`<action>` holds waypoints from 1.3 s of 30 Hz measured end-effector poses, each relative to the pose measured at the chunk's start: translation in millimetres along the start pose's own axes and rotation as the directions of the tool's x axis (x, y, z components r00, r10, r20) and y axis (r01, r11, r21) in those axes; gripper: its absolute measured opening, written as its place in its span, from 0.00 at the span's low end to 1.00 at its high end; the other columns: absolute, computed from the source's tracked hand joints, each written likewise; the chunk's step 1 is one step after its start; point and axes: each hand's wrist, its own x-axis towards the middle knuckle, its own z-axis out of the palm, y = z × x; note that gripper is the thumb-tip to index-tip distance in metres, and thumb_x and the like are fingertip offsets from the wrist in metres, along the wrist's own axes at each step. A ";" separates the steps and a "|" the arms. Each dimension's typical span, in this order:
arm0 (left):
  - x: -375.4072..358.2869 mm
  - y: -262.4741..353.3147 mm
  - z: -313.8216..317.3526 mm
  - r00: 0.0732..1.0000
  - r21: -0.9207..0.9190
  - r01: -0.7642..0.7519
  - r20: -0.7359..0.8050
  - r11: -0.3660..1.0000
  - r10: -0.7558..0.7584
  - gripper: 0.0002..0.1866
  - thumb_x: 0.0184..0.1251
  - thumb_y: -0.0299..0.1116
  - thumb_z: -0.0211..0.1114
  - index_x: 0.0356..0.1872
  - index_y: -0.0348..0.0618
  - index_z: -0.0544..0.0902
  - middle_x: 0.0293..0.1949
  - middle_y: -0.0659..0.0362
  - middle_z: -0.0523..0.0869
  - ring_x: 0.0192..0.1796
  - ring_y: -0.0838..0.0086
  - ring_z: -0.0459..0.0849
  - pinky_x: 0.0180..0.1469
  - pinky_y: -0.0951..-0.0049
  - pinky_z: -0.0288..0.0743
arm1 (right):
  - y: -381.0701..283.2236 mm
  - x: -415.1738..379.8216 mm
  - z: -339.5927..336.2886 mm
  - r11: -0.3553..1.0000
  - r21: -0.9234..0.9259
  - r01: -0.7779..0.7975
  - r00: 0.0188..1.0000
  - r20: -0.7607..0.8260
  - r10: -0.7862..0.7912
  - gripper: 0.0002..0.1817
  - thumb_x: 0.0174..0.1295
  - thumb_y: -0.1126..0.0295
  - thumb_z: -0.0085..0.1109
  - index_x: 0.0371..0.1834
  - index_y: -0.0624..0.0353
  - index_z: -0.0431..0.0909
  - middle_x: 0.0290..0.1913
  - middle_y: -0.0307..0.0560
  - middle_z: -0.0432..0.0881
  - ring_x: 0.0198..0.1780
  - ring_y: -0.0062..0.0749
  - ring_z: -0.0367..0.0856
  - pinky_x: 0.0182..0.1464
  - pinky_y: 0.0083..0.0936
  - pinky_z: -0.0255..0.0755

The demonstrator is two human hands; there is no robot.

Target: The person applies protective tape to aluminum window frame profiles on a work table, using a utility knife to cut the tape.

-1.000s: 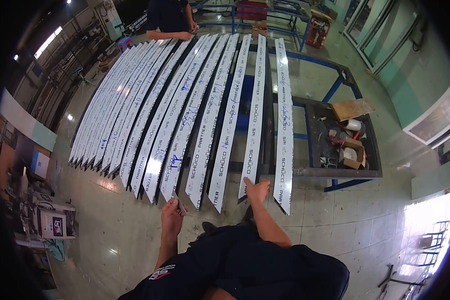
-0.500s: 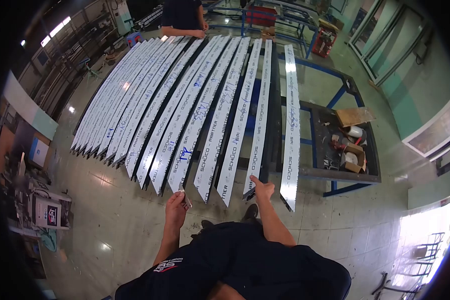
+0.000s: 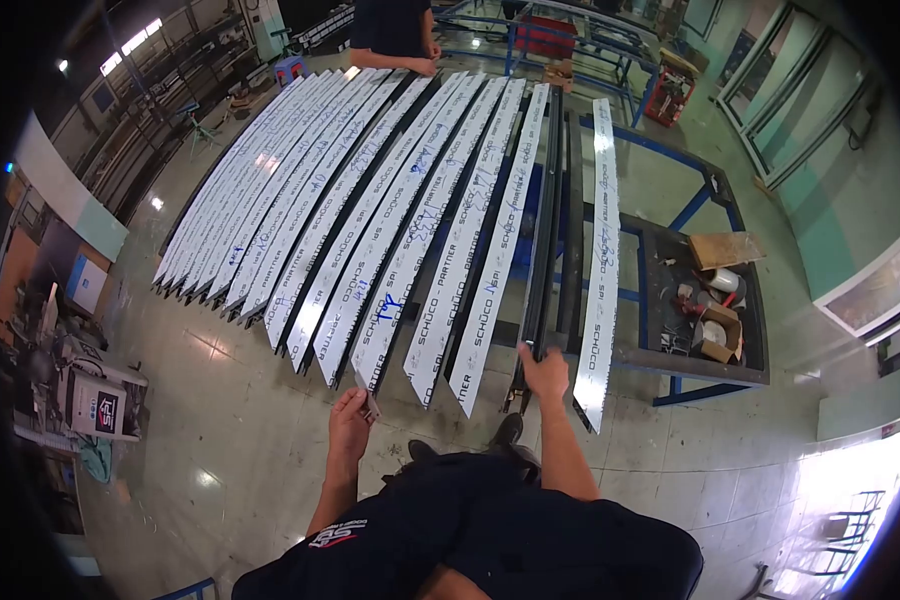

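Long profiles with white printed protective film lie side by side, their mitred ends towards me. My left hand (image 3: 349, 422) is closed, pinching a small metal piece (image 3: 372, 405) right by the near end of one film-covered profile (image 3: 392, 325). Its exact shape is too small to make out. Further right, my right hand (image 3: 546, 374) wraps round the near end of a dark profile (image 3: 545, 240), which shows its grooved dark side upwards. A separate film-covered profile (image 3: 599, 270) lies to the right of that hand.
Across the profiles stands another person, with a hand (image 3: 423, 66) at their far ends. A blue-framed table (image 3: 670, 365) on the right carries a cardboard box (image 3: 720, 325) and loose items. A labelled machine (image 3: 105, 405) stands at left.
My right hand has turned its profile over, so the white film face has given way to the dark side. The left hand still pinches the small piece. The view has shifted slightly.
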 end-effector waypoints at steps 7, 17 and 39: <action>-25.6 9.2 2.2 0.987 0.009 -0.063 -0.145 0.998 0.064 0.05 0.79 0.33 0.68 0.48 0.45 0.85 0.37 0.63 0.88 0.40 0.72 0.87 0.48 0.66 0.80 | 5.3 183.1 37.9 0.877 0.480 0.013 0.999 0.039 -0.036 0.48 0.58 0.35 0.76 0.66 0.70 0.79 0.58 0.60 0.87 0.61 0.47 0.86 0.66 0.39 0.76; -105.1 -18.4 24.3 0.870 0.027 -0.179 -0.463 0.984 0.171 0.05 0.78 0.34 0.68 0.45 0.46 0.83 0.34 0.62 0.86 0.38 0.70 0.87 0.45 0.65 0.80 | -0.5 237.4 68.4 0.273 0.815 -0.511 0.798 0.568 -0.203 0.20 0.58 0.59 0.72 0.42 0.66 0.84 0.37 0.54 0.90 0.36 0.41 0.91 0.41 0.40 0.86; -165.8 -43.7 -9.8 0.762 0.017 -0.293 -0.600 0.956 0.244 0.04 0.79 0.35 0.68 0.44 0.50 0.83 0.36 0.65 0.86 0.40 0.72 0.86 0.49 0.67 0.80 | -53.7 207.7 -12.4 0.986 -0.017 -0.163 0.985 -0.062 0.162 0.50 0.41 0.44 0.83 0.59 0.78 0.78 0.56 0.67 0.88 0.57 0.57 0.90 0.62 0.46 0.82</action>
